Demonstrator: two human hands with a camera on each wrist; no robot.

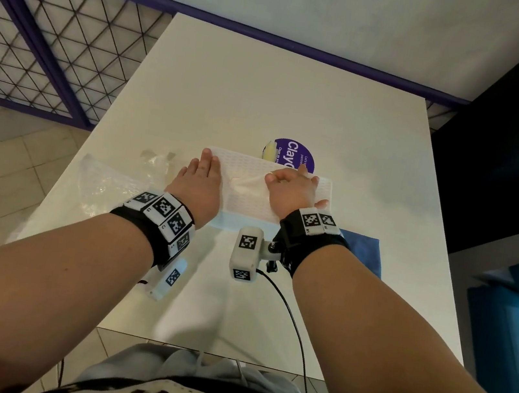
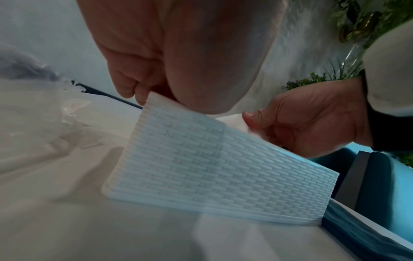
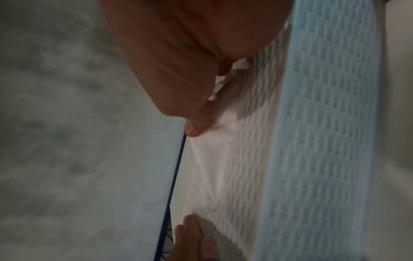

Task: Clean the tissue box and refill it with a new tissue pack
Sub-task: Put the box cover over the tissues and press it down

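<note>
The white bench [image 1: 267, 95] carries everything, and the tissue box [image 1: 252, 191] serves as the landmark near its middle. The box, white with a woven-basket texture, lies with its long axis running left to right across the person's view, its slotted top face up and one long side facing the person. Behind its far right corner sits a purple round sticker [image 1: 302, 155]; at its near right corner lies a blue cloth [image 1: 361, 250], probably set aside after wiping. To the left of the box lies crumpled clear plastic wrap [image 1: 107, 182], likely the wrapper of the new pack.

The left hand [image 1: 200, 183] rests flat on the left end of the box top, fingers straight and together, seemingly to pin the box down while the other hand works. The right hand [image 1: 290, 189] is over the slot right of centre, its fingers curled, thumb and forefinger pinching a white tissue [image 2: 234, 120] that rises from the opening. Judging from this, the refill is nearly done and the first sheet is being teased out.
</note>
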